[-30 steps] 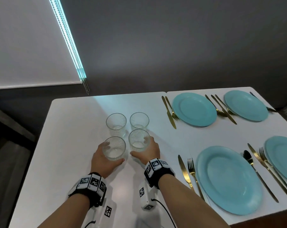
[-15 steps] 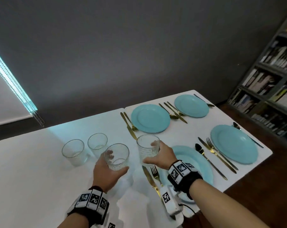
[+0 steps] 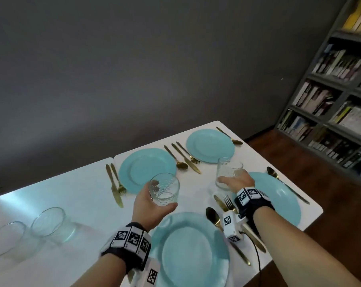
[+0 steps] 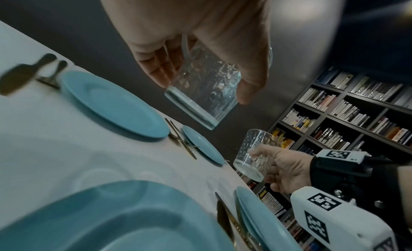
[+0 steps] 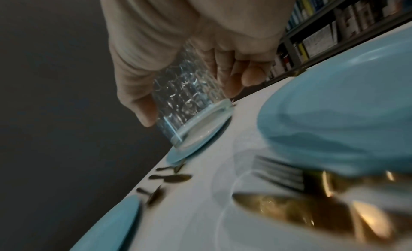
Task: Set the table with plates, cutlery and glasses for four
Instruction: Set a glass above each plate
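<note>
My left hand [image 3: 152,204] grips a clear textured glass [image 3: 165,188] in the air above the near blue plate [image 3: 192,251]; the left wrist view shows this glass [image 4: 200,98] held off the table. My right hand [image 3: 235,181] grips a second glass [image 3: 228,172] just above the table, beside the right blue plate [image 3: 283,201]; in the right wrist view that glass [image 5: 187,105] hangs tilted close over the white tabletop. Two more glasses [image 3: 49,223] [image 3: 5,238] stand at the table's left. Two far plates [image 3: 146,169] [image 3: 209,145] lie with gold cutlery [image 3: 182,157] beside them.
A gold knife and fork [image 3: 115,184] lie left of the far-left plate. A spoon [image 3: 212,215], fork and knife lie between the near and right plates. A grey bookshelf [image 3: 337,83] stands at the right past the table's edge [image 3: 318,212].
Both hands have lifted a glass each from the group of glasses and carried them to the right, over the place settings. Two glasses stay behind at the left.
</note>
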Motion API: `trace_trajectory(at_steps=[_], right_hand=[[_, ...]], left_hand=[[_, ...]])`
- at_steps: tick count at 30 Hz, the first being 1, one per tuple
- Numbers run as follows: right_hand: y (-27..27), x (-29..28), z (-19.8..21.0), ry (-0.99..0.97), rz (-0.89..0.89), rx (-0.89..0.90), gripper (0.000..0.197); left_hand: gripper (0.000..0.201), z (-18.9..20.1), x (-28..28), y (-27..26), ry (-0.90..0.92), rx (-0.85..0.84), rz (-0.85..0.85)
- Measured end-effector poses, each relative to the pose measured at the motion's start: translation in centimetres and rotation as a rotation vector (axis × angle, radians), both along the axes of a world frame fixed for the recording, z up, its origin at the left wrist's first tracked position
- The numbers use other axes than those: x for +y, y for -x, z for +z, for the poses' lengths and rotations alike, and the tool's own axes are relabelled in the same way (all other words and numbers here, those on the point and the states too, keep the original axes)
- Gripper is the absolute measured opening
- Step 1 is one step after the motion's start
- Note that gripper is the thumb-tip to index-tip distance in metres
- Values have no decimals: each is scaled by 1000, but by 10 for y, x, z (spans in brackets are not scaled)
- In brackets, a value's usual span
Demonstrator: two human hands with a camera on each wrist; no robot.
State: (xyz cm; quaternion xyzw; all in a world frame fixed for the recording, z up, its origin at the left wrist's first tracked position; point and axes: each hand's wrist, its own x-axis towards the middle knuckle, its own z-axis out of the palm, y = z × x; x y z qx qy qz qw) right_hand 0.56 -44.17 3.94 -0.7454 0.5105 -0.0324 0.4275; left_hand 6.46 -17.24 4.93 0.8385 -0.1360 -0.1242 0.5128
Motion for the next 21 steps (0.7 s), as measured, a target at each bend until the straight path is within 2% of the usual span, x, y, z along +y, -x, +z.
trace_trajectory(at_steps=[2,5,13,21], right_hand=[[-3,-31,-3,-2,-34,28,73],[-9,-64,-8,-9,-95,19,81],[-35,-116,-22,-11,-173,36,83],[-51,-135,-33,-16,-206,65,90]], left_hand=[[82,-2,-22,-3,-5,7,3],[85,-4,-48,-9,-13,-4,25],[80,-13,-85,-23,-94,-13,42],[76,-14,-105,-33,-82,-4,68]])
